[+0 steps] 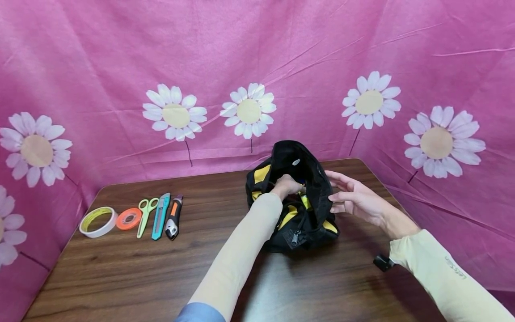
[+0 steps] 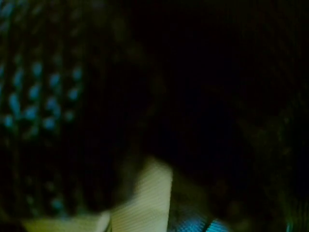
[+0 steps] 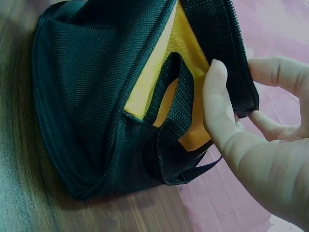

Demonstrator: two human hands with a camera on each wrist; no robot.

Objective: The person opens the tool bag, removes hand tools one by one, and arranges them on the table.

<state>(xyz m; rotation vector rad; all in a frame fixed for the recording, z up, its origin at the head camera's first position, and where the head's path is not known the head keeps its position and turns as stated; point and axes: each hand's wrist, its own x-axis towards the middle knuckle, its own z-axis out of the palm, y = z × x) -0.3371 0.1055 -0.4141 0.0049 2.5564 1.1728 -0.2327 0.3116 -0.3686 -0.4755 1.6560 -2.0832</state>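
A black and yellow tool bag (image 1: 318,179) stands open on the wooden table. My left hand (image 1: 286,184) reaches down inside it, fingertips hidden, beside a bright yellow-green item (image 1: 305,201); I cannot tell whether it holds anything. The left wrist view is mostly dark, with blurred woven fabric (image 2: 38,96) close to the camera. At the bag's right side, my right hand (image 1: 358,201) holds the rim. In the right wrist view the thumb (image 3: 218,94) lies on one side of the zippered edge (image 3: 241,63) and the fingers are on the other.
On the table's left lie a white tape roll (image 1: 98,222), an orange tape roll (image 1: 120,219), green scissors (image 1: 143,218), a teal box cutter (image 1: 161,217) and a black-orange utility knife (image 1: 175,217). Pink flowered cloth (image 1: 225,53) hangs behind the table (image 1: 201,264).
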